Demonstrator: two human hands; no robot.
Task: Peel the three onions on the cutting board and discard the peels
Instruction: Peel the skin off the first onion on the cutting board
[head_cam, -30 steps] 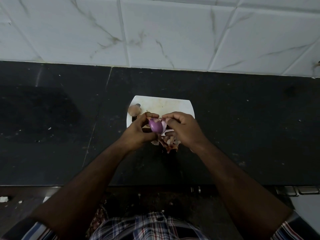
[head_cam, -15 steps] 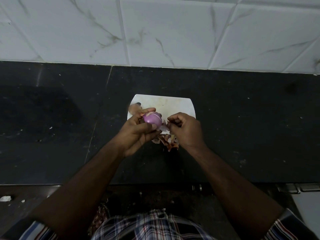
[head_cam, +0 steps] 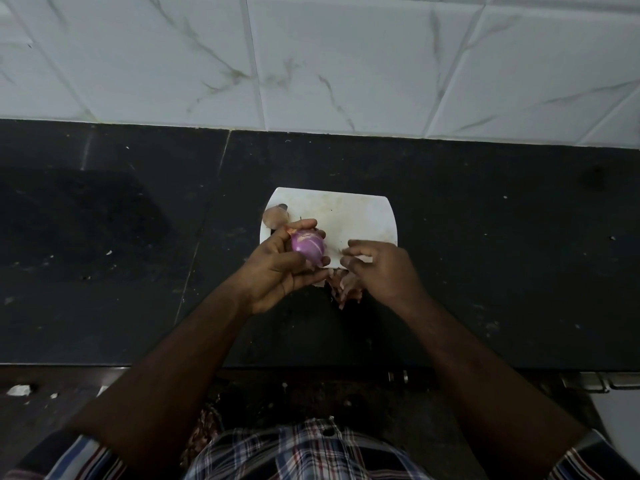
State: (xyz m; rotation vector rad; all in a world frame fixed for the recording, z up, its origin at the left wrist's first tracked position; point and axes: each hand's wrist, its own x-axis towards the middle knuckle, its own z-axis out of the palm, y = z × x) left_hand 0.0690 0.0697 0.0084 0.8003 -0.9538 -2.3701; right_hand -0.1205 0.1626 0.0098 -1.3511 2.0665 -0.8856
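My left hand (head_cam: 277, 268) grips a purple, mostly peeled onion (head_cam: 307, 246) just above the near left part of the white cutting board (head_cam: 360, 216). An unpeeled brown onion (head_cam: 275, 216) lies at the board's far left corner. My right hand (head_cam: 379, 271) hovers over the board's near edge with fingers curled; a pale bit of peel shows under the fingertips. A heap of pinkish peels (head_cam: 344, 289) lies on the counter at the board's near edge, between my hands. A third onion is not visible.
The board rests on a dark stone countertop (head_cam: 502, 254) backed by a white marbled tile wall (head_cam: 346, 64). The counter's front edge runs below my forearms. A metal fitting (head_cam: 599, 381) sits at the lower right, with a white object beneath it.
My hands have separated: the right hand drew away to the right and down toward the peel heap, while the left hand kept the onion and turned it, showing more purple flesh.
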